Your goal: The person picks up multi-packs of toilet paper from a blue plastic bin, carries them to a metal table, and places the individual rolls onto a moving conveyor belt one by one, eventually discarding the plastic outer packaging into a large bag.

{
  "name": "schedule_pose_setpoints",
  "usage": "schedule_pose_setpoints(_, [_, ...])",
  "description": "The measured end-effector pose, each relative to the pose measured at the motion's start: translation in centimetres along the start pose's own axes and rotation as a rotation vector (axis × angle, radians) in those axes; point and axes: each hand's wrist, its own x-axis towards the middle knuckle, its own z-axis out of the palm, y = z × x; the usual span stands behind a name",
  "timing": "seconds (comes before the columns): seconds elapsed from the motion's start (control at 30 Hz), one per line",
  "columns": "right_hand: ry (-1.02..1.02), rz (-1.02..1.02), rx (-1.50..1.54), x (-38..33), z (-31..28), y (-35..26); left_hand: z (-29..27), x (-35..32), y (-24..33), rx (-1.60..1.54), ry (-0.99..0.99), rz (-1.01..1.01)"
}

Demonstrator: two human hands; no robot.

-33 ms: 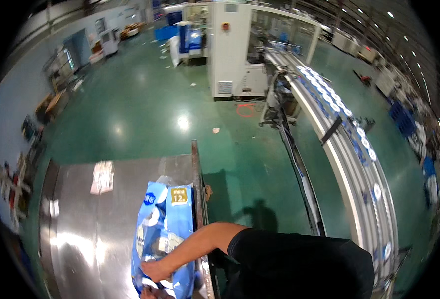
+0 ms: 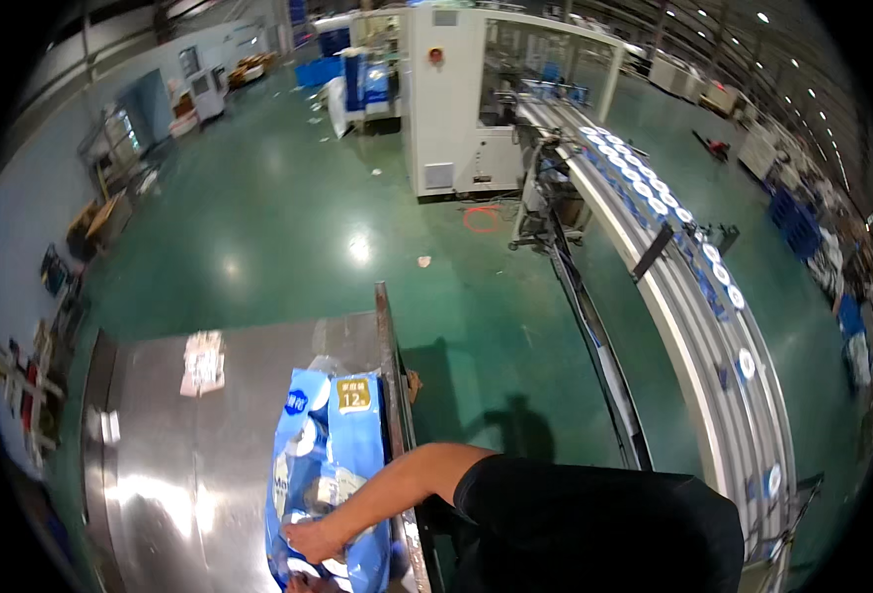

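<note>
A blue plastic pack of paper rolls, with see-through patches showing white roll ends, lies lengthwise along the right side of a metal table. My right arm, in a black sleeve, reaches across the pack from the right. My right hand is closed on the film near the pack's near end. Just below it, at the picture's lower edge, my left hand shows only in part, its fingers curled against the same end. The film between the two hands is mostly hidden.
A crumpled pale wrapper lies at the table's far left. A raised metal rail edges the table's right side. Farther right, a conveyor carries white-ended rolls from a large white machine. Green floor stretches between.
The view has shifted slightly. Both hands stay at the near end of the pack, and the pack has not visibly moved on the table.
</note>
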Motion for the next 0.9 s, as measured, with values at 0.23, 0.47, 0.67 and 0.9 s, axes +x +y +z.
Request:
schedule_pose_setpoints(0.23, [0.808, 0.353, 0.223, -15.2, -9.5, 0.5, -4.9, 2.2, -0.8, 0.013, 0.256, 0.045])
schedule_pose_setpoints(0.47, [1.35, 1.126, 0.201, -38.0, -15.4, -11.8, -17.3, 9.8, 10.8, 0.238, 0.795, 0.132])
schedule_pose_setpoints(0.67, [1.571, 1.666, 0.004, -56.9, -8.7, -33.5, -14.9, 21.5, 32.1, 0.194, 0.806, 0.51])
schedule_pose_setpoints(0.9, [1.951, 2.352, -0.61, -63.5, -6.3, -63.4, -2.0, 30.4, 67.9, -0.586, 0.079, 1.089])
